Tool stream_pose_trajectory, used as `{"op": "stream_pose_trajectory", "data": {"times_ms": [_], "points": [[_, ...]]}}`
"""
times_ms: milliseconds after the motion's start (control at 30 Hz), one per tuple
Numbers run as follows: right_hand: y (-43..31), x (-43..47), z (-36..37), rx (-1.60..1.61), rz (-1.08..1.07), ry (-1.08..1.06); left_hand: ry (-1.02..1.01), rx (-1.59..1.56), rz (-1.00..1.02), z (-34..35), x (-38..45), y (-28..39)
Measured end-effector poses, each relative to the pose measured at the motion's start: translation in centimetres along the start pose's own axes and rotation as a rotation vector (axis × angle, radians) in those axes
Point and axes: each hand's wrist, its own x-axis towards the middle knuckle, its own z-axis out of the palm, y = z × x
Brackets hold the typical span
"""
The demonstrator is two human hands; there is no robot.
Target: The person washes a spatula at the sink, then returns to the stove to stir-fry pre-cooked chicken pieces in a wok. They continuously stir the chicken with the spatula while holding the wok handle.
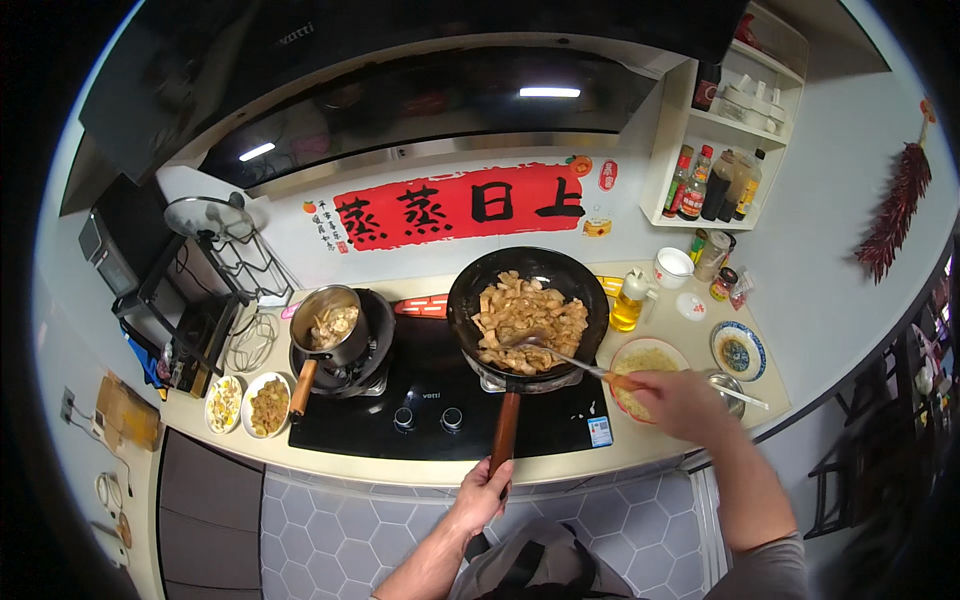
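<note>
My left hand is closed around the wooden handle of a black wok on the right burner. Sliced, browned food, apparently meat, fills the wok's middle. In my right hand is the wooden grip of a metal spatula; its head rests among the pieces. Beneath my right forearm and hand a bowl of pale shredded or grated food is partly hidden. A steel saucepan with a wooden handle, holding chunks of food, sits over the left burner on a dark round pan or ring.
Two white dishes of food stand left of the black cooktop. On the right are an oil bottle, a white bowl, jars, a blue-rimmed plate and a metal bowl. A bottle shelf hangs above.
</note>
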Motion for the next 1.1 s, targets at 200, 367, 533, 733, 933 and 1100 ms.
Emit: {"op": "stream_pose_trajectory", "data": {"times_ms": [200,367,533,733,933,1100], "points": [[0.2,0.0,-8.0,-0.169,0.037,-0.073,0.021,-0.003,-0.001,0.1,0.0,-0.2],[-0.4,3.4,-3.8,-0.28,0.002,-0.02,0.006,-0.019,-0.001,0.2,0.0,-0.1],[-1.4,3.6,-2.7,-0.163,0.005,0.038,-0.005,-0.009,0.002,0.2,-0.1,0.0],[-2.5,1.7,-6.4,-0.129,-0.01,-0.118,-0.007,0.012,-0.008,0.0,0.1,-0.4],[-1.9,4.6,-0.8,-0.036,-0.073,0.048,-0.003,0.038,-0.009,0.0,0.0,-0.1],[-1.4,5.4,0.3,-0.069,-0.08,0.104,0.001,-0.007,0.004,0.2,-0.1,0.1]]}}
